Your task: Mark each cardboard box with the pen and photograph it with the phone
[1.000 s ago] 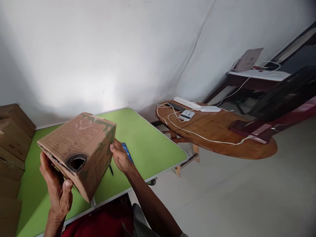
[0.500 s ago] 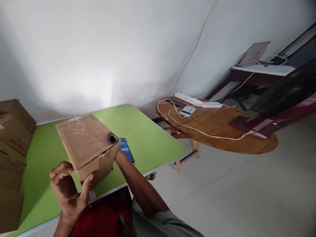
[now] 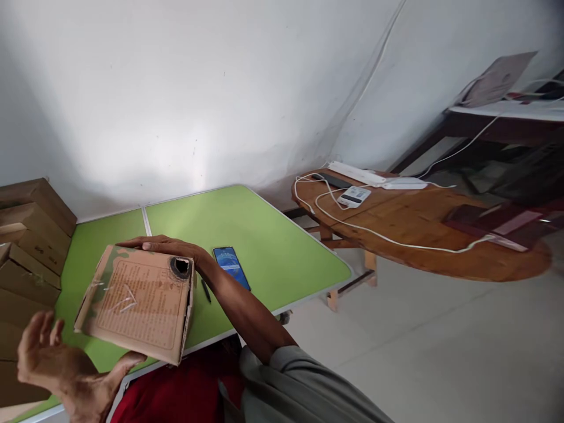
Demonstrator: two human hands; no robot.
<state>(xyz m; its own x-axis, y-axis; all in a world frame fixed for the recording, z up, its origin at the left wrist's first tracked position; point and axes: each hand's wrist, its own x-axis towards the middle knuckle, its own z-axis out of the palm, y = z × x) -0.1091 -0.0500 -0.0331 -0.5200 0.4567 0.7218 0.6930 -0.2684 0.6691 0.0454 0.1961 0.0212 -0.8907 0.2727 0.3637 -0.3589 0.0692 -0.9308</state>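
Observation:
A worn cardboard box [image 3: 136, 305] with printed text, green patches and a dark round hole at one corner lies tilted over the near edge of the green table [image 3: 264, 235]. My right hand [image 3: 163, 245] reaches over it and grips its far top edge. At the lower left, my left hand [image 3: 57, 367] is spread with the palm up. Only its thumb touches the box, at the near lower edge. A blue-screened phone [image 3: 231, 265] and a dark pen [image 3: 205, 291] lie on the table just right of my right forearm.
Stacked cardboard boxes [image 3: 30, 235] stand at the table's left end. To the right is a low oval wooden table [image 3: 418, 235] carrying a power strip [image 3: 355, 172], a small white device [image 3: 353, 195] and white cables. White wall is behind and pale floor to the right.
The box has turned and come down toward the table's near edge. My right hand moved onto its far edge. My left hand let go its grip and spread its fingers.

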